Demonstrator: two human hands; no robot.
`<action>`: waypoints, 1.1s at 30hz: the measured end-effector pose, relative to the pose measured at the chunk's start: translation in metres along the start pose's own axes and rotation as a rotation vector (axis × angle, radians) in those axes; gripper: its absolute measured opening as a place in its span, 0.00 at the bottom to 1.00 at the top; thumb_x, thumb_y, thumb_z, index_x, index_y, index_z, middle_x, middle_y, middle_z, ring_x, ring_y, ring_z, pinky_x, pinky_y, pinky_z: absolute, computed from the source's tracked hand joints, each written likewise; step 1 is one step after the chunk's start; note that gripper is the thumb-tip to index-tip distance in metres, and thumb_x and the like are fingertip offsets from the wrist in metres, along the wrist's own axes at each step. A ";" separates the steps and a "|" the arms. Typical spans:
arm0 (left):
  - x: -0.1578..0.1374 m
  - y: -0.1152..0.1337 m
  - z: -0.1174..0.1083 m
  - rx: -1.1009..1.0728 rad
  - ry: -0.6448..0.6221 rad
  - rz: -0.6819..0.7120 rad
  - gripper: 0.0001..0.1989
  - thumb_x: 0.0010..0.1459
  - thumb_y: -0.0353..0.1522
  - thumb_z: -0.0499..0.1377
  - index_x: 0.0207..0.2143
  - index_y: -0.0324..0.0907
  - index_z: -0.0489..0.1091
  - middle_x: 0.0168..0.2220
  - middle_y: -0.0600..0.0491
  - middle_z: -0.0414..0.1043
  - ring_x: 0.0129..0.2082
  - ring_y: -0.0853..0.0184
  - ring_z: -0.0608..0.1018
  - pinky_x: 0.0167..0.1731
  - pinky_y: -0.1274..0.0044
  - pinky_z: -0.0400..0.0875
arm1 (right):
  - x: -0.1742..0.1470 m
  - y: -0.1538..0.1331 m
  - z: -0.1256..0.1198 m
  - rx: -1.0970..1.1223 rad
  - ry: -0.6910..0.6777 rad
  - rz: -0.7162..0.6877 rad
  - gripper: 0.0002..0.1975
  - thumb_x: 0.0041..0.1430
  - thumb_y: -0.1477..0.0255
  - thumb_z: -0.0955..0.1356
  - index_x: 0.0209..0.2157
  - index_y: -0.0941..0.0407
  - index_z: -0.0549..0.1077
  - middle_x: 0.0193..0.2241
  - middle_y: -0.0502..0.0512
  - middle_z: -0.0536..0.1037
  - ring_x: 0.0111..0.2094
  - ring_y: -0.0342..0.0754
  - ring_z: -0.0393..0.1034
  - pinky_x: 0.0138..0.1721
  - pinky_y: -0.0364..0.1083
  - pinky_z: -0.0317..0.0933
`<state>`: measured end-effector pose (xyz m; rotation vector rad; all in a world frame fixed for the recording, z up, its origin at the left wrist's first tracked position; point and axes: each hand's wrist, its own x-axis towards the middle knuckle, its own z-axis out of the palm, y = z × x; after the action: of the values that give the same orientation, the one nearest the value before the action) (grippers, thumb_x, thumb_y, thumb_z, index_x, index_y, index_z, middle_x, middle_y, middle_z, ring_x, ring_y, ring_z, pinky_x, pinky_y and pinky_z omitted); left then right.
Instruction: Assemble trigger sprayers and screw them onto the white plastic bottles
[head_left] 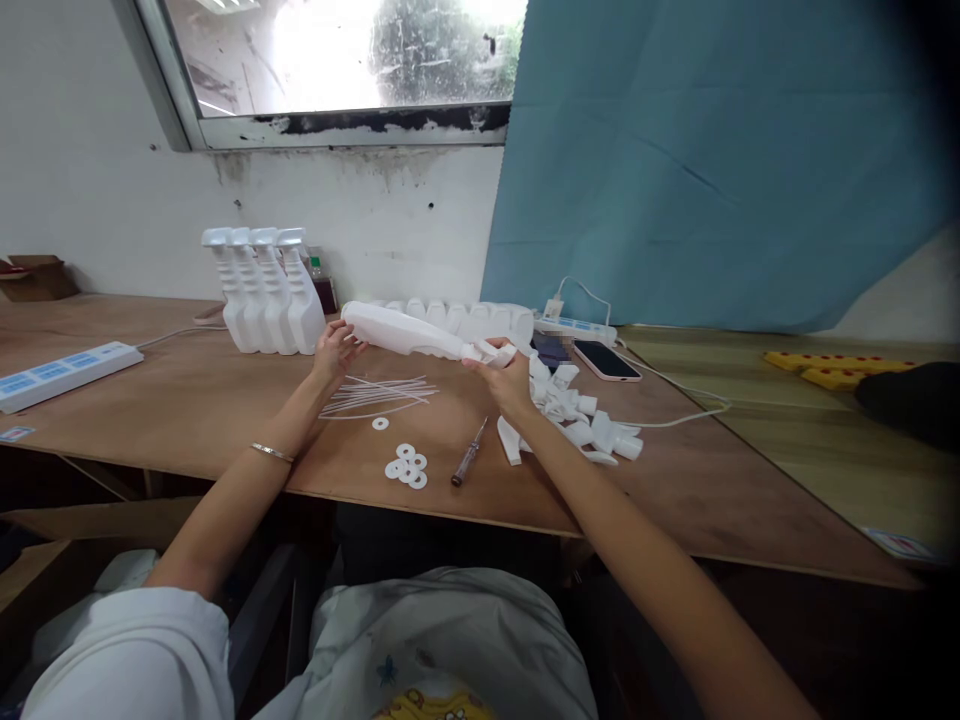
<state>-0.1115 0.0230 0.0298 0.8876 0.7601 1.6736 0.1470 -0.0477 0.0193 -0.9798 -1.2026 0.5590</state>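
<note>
A white plastic spray bottle (405, 330) lies sideways in the air above the table, its base to the left and its neck to the right. My left hand (336, 352) is at the base end, with its fingers against the plastic. At the neck, my right hand (506, 378) is closed around a white trigger sprayer head (487, 352); whether the head is fully seated cannot be made out. Below lie thin white tubes (382, 395), flat white washers (409, 468) and a screwdriver (469, 455). Loose trigger heads (577, 415) are heaped beside my right wrist.
Several bottles with sprayers (266, 290) stand upright at the back left. More white bottles (495, 320) lie in a row behind my hands. A phone (606, 360), a power strip (67, 372) and a white cable (690, 415) are on the wooden table (225, 430).
</note>
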 end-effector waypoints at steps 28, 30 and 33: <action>-0.007 0.005 -0.001 -0.023 -0.122 -0.078 0.13 0.36 0.21 0.55 0.27 0.40 0.59 0.31 0.56 0.68 0.29 0.71 0.73 0.34 0.75 0.72 | -0.004 -0.010 0.004 0.144 0.042 0.200 0.19 0.35 0.60 0.74 0.26 0.59 0.70 0.21 0.50 0.73 0.19 0.42 0.66 0.22 0.43 0.64; -0.007 0.005 0.000 0.003 -0.123 -0.058 0.15 0.34 0.20 0.56 0.27 0.41 0.59 0.30 0.58 0.67 0.29 0.72 0.73 0.35 0.75 0.72 | -0.004 -0.010 0.004 0.170 0.035 0.205 0.18 0.36 0.61 0.74 0.25 0.58 0.70 0.20 0.49 0.73 0.18 0.42 0.66 0.22 0.43 0.65; -0.004 0.000 -0.001 0.035 -0.112 0.009 0.18 0.33 0.20 0.61 0.29 0.42 0.62 0.31 0.59 0.66 0.29 0.74 0.72 0.32 0.80 0.70 | -0.004 -0.010 0.003 0.196 0.031 0.200 0.17 0.36 0.62 0.74 0.25 0.58 0.70 0.20 0.49 0.73 0.19 0.42 0.66 0.22 0.43 0.65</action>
<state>-0.1119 0.0190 0.0290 1.0024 0.7116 1.6086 0.1411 -0.0552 0.0261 -0.9429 -1.0077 0.8020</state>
